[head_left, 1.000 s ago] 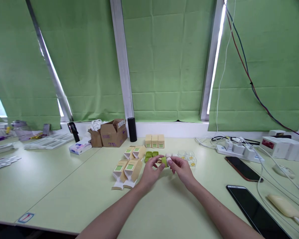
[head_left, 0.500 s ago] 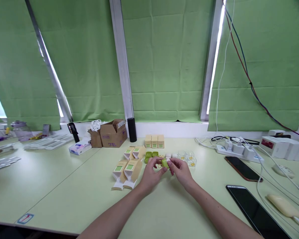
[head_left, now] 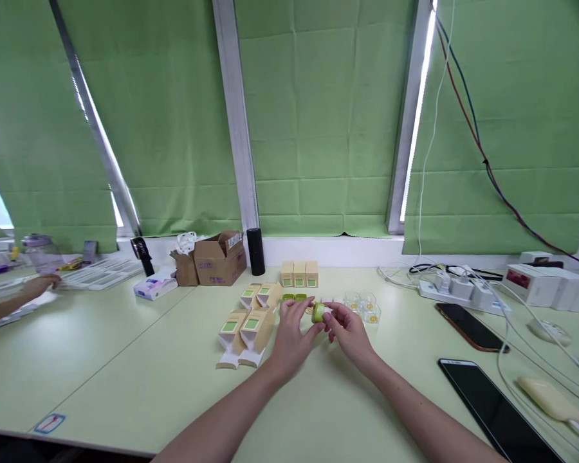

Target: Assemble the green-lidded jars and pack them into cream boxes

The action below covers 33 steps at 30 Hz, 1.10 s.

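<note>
A small green jar (head_left: 318,312) was pinched between the fingertips of the right hand (head_left: 350,331) and held just above the table (head_left: 125,360), tipped toward the left hand (head_left: 289,334). The left hand was curled beside it with fingers near the jar's open end — whether it gripped anything could not be told. The jar was kept close over the work spot, presumably so both hands could meet on it.

Just behind lay more green jars (head_left: 294,298) and clear cases (head_left: 361,303); to the left, open cartons (head_left: 248,325) lay flat, with three closed boxes (head_left: 299,273) further back. Phones (head_left: 470,326) and a power strip (head_left: 463,289) sat well to the right — nothing stood between the hands and the cartons. A co-worker's hand (head_left: 43,283) rested at far left.
</note>
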### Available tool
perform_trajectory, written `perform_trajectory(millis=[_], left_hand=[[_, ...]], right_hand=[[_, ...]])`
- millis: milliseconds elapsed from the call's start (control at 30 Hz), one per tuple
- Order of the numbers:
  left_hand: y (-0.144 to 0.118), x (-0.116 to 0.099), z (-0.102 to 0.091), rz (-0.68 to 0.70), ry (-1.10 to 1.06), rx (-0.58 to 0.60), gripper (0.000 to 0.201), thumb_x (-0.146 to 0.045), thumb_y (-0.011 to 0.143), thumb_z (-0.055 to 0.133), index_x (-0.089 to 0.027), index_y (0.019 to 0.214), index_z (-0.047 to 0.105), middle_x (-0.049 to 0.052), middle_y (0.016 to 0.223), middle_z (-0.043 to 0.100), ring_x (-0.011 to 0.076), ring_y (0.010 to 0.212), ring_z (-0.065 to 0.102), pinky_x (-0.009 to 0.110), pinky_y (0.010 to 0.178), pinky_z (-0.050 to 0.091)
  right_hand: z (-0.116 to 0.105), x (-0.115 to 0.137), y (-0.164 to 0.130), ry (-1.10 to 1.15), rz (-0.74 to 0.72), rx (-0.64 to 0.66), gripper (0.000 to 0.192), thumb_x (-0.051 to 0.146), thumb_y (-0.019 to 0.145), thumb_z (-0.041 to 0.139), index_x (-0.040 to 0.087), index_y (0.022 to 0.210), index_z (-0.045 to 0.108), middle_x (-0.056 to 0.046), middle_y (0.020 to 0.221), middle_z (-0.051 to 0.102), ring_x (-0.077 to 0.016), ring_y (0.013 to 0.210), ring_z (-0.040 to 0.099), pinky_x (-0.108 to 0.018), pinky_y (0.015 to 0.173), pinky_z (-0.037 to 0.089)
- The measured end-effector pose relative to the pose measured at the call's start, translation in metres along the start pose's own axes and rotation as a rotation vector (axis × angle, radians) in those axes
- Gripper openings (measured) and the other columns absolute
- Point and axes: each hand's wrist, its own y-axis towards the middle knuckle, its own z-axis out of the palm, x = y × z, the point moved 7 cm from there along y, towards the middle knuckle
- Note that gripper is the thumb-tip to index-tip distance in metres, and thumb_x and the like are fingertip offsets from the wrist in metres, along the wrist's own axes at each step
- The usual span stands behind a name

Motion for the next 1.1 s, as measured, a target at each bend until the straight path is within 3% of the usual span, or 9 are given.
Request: perform_trajectory(millis=[133, 233, 467, 700, 933, 1100], left_hand=[[-0.004, -0.009, -0.001, 0.142, 0.108, -0.05, 0.048, -0.038, 0.097, 0.062, -0.025, 0.142, 0.055, 0.012, 0.135, 0.063, 0.029, 0.129, 0.053, 0.05, 0.107, 0.049], [-0.007, -0.009, 0.006, 0.202, 0.146, 0.0, 0.048, -0.034, 0.098, 0.059, -0.025, 0.145, 0.053, 0.013, 0.141, 0.059, 0.0295, 0.13, 0.057, 0.049, 0.107, 0.051], [-0.009, -0.003, 0.014, 0.189, 0.088, 0.088, 0.052, -0.028, 0.103, 0.046, -0.024, 0.155, 0.041, 0.015, 0.157, 0.046, 0.029, 0.129, 0.061, 0.043, 0.096, 0.06], [-0.006, -0.006, 0.008, 0.184, -0.014, 0.094, 0.057, -0.034, 0.105, 0.046, -0.024, 0.159, 0.033, 0.013, 0.164, 0.039, 0.0291, 0.151, 0.04, 0.046, 0.114, 0.049], [-0.005, -0.003, 0.009, 0.168, -0.105, 0.107, 0.06, -0.036, 0.105, 0.046, -0.027, 0.162, 0.029, 0.012, 0.169, 0.03, 0.0278, 0.153, 0.035, 0.048, 0.12, 0.042], [-0.004, -0.008, 0.006, 0.165, -0.147, 0.104, 0.059, -0.036, 0.105, 0.045, -0.026, 0.162, 0.03, 0.012, 0.166, 0.037, 0.0282, 0.153, 0.037, 0.051, 0.125, 0.034]], right_hand=[[-0.001, -0.004, -0.001, -0.017, -0.005, -0.029, 0.057, 0.066, 0.078, 0.076, 0.017, 0.107, 0.067, 0.001, 0.069, 0.062, -0.0159, 0.059, 0.06, -0.025, 0.046, 0.049], [-0.002, -0.007, -0.001, -0.031, 0.001, -0.036, 0.055, 0.066, 0.08, 0.075, 0.018, 0.103, 0.065, 0.003, 0.065, 0.06, -0.0137, 0.052, 0.056, -0.025, 0.044, 0.046], [0.004, -0.01, -0.003, 0.03, 0.031, 0.02, 0.052, 0.063, 0.081, 0.076, 0.018, 0.102, 0.061, 0.003, 0.063, 0.062, -0.014, 0.053, 0.057, -0.026, 0.048, 0.047], [0.009, 0.003, -0.007, 0.064, -0.026, 0.083, 0.048, 0.059, 0.081, 0.077, 0.019, 0.104, 0.062, -0.001, 0.073, 0.065, -0.0161, 0.065, 0.062, -0.026, 0.053, 0.05], [0.007, 0.001, -0.007, -0.011, -0.055, 0.1, 0.046, 0.057, 0.083, 0.077, 0.02, 0.106, 0.062, 0.0, 0.073, 0.064, -0.0158, 0.065, 0.061, -0.027, 0.056, 0.051], [0.007, 0.004, -0.008, -0.095, -0.058, 0.1, 0.042, 0.058, 0.087, 0.072, 0.019, 0.102, 0.065, -0.002, 0.074, 0.067, -0.0163, 0.066, 0.062, -0.027, 0.059, 0.05]])
